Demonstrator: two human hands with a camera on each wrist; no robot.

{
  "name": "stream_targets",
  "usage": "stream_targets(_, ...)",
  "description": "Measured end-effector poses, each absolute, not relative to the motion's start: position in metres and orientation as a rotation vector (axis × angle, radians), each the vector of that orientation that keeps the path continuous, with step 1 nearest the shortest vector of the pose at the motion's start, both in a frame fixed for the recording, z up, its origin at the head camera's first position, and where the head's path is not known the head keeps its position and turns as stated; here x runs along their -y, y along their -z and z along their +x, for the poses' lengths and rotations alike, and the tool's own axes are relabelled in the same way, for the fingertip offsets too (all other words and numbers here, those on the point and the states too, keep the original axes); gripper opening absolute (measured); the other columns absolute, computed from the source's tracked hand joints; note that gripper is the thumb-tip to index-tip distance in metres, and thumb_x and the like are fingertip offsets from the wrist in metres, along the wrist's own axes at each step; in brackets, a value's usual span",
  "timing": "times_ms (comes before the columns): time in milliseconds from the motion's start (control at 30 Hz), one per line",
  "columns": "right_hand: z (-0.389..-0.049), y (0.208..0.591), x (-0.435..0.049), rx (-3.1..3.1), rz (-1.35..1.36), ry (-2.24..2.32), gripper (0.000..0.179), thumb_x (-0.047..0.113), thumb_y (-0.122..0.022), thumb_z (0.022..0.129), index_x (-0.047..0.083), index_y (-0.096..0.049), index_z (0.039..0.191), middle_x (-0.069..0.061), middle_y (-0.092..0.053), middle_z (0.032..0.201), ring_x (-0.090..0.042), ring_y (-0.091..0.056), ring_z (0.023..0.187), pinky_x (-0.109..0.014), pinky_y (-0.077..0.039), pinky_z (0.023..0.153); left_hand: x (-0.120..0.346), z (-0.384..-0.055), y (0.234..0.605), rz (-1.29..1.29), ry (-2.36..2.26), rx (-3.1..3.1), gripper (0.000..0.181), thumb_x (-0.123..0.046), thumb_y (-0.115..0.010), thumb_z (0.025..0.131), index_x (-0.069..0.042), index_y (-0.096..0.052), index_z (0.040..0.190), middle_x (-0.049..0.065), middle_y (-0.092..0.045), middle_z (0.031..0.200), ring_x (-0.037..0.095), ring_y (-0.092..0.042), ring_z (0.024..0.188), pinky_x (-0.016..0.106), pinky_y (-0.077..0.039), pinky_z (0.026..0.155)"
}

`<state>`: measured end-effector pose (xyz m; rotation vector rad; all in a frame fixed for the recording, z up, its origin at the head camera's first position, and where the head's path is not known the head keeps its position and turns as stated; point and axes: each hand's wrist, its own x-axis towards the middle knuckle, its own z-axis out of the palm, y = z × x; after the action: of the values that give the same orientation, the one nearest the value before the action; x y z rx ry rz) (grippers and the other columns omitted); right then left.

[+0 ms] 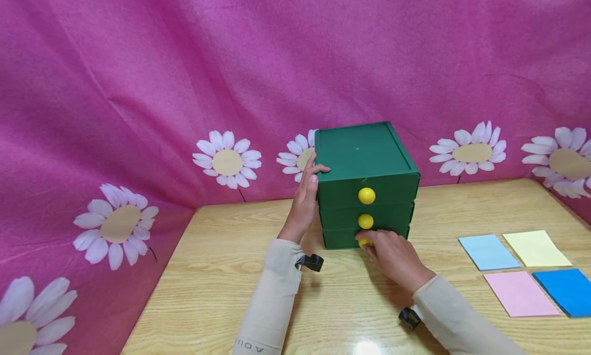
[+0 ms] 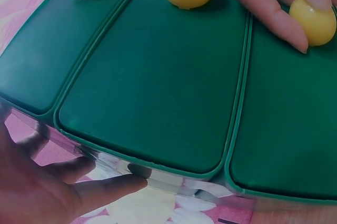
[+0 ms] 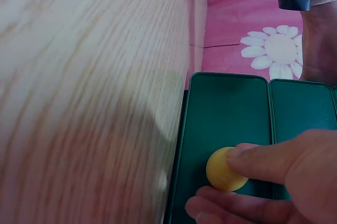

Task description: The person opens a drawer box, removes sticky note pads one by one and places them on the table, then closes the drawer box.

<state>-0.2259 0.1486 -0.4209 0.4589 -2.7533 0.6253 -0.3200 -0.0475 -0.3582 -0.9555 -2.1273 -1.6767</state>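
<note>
A green three-drawer box (image 1: 365,152) stands on the table, its drawers pushed in and their fronts facing me. Yellow round knobs mark the top drawer (image 1: 339,193) and the middle drawer (image 1: 341,219). On the bottom drawer (image 3: 226,113), my right hand (image 1: 392,255) pinches the lowest yellow knob (image 3: 224,171) between thumb and fingers. My left hand (image 1: 302,203) rests along the box's left side, fingers extended, one fingertip over the top edge. In the left wrist view, the left fingers (image 2: 113,192) lie spread against that side wall.
To the right on the wooden table (image 1: 221,273) lie square paper pads: light blue (image 1: 489,252), pale yellow (image 1: 537,248), pink (image 1: 521,293) and dark blue (image 1: 565,292). A pink cloth (image 1: 277,62) with white daisies hangs behind the box and along the left.
</note>
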Motion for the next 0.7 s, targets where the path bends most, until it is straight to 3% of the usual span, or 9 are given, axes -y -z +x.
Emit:
stream_targets(233,-0.230,0.422,-0.149,2.745,0.502,-0.646,0.019,0.009,-0.072,0.086,0.014,-0.073,0.104,-0.001,-0.070,0.091,-0.016,-0.061,0.072,-0.038,-0.053,0.062,0.050,-0.320,0.357,-0.937,1.673,2.151,0.039,-0.035,-0.023,0.105,-0.018,-0.048,0.130,-0.002,-0.012,0.161,0.014,-0.012,0.146,0.054,-0.019,0.112)
stream_targets(500,-0.234,0.419,-0.153,2.819,0.554,-0.682,0.023,0.016,-0.069,0.089,0.010,-0.069,0.111,-0.005,-0.070,0.098,-0.017,-0.058,0.076,-0.040,-0.052,0.070,0.051,-0.297,0.334,-0.918,1.661,2.195,0.037,-0.018,-0.026,0.105,-0.006,-0.047,0.133,0.008,-0.012,0.161,0.024,-0.013,0.147,0.053,-0.021,0.113)
stream_targets(600,-0.234,0.417,-0.156,2.842,0.583,-0.686,0.025,0.017,-0.067,0.090,0.010,-0.068,0.114,-0.005,-0.070,0.097,-0.017,-0.058,0.076,-0.039,-0.051,0.069,0.050,-0.302,0.339,-0.895,1.634,2.199,0.039,-0.022,-0.025,0.106,-0.011,-0.046,0.137,0.006,-0.015,0.161,0.022,-0.015,0.146,0.052,-0.021,0.113)
stream_targets(700,-0.233,0.415,-0.160,2.873,0.604,-0.686,0.030,0.018,-0.066,0.092,0.010,-0.065,0.120,-0.001,-0.066,0.081,-0.015,-0.054,0.069,-0.035,-0.047,0.063,0.049,-0.314,0.350,-0.887,1.617,2.195,0.041,-0.026,-0.026,0.107,-0.018,-0.041,0.145,0.002,-0.018,0.160,0.020,-0.020,0.145,0.049,-0.023,0.113)
